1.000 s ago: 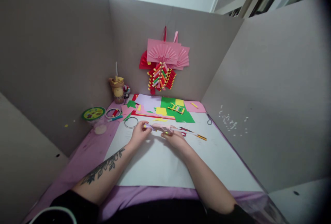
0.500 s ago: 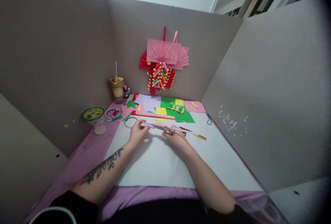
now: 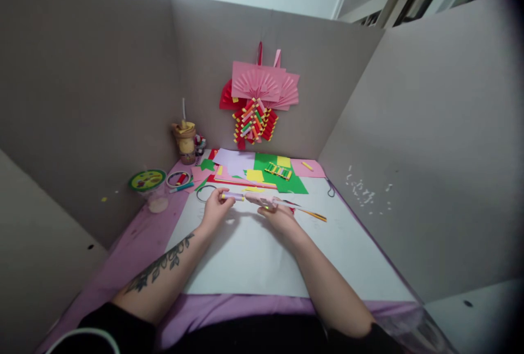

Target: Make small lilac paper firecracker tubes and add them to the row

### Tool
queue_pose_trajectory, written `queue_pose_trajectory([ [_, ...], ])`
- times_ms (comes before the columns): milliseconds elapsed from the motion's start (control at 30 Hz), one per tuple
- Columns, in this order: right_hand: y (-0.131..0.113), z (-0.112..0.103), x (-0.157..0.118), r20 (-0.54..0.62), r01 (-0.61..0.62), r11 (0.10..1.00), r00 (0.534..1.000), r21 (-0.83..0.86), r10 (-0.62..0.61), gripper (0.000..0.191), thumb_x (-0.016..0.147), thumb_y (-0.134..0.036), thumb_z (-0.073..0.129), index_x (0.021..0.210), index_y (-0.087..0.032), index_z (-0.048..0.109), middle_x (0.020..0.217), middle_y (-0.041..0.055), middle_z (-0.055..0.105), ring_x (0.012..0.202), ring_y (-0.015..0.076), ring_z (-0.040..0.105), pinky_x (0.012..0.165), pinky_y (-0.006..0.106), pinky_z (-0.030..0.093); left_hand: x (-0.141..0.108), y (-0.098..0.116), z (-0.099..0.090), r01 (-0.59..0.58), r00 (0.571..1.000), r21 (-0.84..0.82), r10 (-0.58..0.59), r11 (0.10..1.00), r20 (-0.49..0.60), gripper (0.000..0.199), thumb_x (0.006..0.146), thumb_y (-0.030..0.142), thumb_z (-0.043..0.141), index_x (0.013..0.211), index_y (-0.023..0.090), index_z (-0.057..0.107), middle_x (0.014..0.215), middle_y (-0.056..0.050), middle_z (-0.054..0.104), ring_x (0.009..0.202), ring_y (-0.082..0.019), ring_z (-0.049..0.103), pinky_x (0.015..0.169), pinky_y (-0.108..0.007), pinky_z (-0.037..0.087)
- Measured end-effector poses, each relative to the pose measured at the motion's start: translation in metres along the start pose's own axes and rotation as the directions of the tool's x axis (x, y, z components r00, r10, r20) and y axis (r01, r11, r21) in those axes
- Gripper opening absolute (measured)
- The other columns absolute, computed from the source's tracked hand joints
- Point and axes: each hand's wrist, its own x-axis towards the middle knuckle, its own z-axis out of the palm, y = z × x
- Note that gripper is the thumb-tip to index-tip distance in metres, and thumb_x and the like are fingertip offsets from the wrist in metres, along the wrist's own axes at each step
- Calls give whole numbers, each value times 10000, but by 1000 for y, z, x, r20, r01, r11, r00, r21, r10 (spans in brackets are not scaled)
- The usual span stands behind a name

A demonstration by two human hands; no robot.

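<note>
My left hand pinches one end of a small purple paper roll with yellow ends, above the white sheet. Facing it, my right hand is wrapped round a pale pink glue gun, whose tip points left at the roll's right end; whether they touch is too small to tell. A white stick runs out of the gun's back to the right. Beyond my right hand lie a pencil and red-handled scissors, partly hidden by the hand. A dark ring lies behind my left hand.
Coloured papers and a green sheet bearing a row of small rolls lie at the back. Left are a tape roll, a green-rimmed lid and a drink cup. Paper fans hang on the grey back panel.
The purple roll in my left hand has turned slightly and sits a little lower, its right end showing more clearly. My right hand with the glue gun has barely moved.
</note>
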Motion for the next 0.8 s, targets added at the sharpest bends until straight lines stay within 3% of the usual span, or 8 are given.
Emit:
queue_pose_trajectory([
  [400, 7, 0, 3, -22, 35, 999, 999, 1, -35, 275, 676, -255, 660, 946, -233, 707, 1003, 69, 665, 860, 235, 633, 769, 336, 489, 2, -2, -1, 4, 1000, -23, -4, 1000, 13, 384, 644, 259, 628, 999, 157, 523, 686, 20, 609, 603, -129, 585, 573, -224, 425],
  [600, 6, -1, 1, 14, 63, 994, 998, 86, -65, 319, 689, -248, 624, 1000, -263, 692, 1038, 40, 668, 914, 222, 628, 781, 327, 491, 4, -6, -1, -3, 1000, -47, 4, 999, 29, 393, 648, 259, 633, 1009, 159, 515, 700, 23, 598, 621, -123, 579, 590, -222, 429],
  [700, 8, -7, 8, -39, 10, 992, 999, 125, -6, 287, 663, -266, 636, 944, -235, 690, 953, 34, 687, 869, 205, 626, 725, 299, 500, 5, -8, -1, -7, 1000, -24, 7, 1000, 22, 396, 652, 271, 634, 1016, 161, 523, 707, 22, 589, 618, -125, 578, 582, -225, 424],
  [800, 17, -23, 19, -111, -108, 976, 985, 189, 131, 309, 684, -368, 616, 911, -161, 652, 720, 41, 668, 637, 172, 603, 548, 257, 476, 5, -10, -2, -11, 1000, -16, 11, 1000, 22, 402, 656, 281, 633, 1025, 161, 527, 715, 20, 581, 618, -127, 578, 579, -229, 422],
])
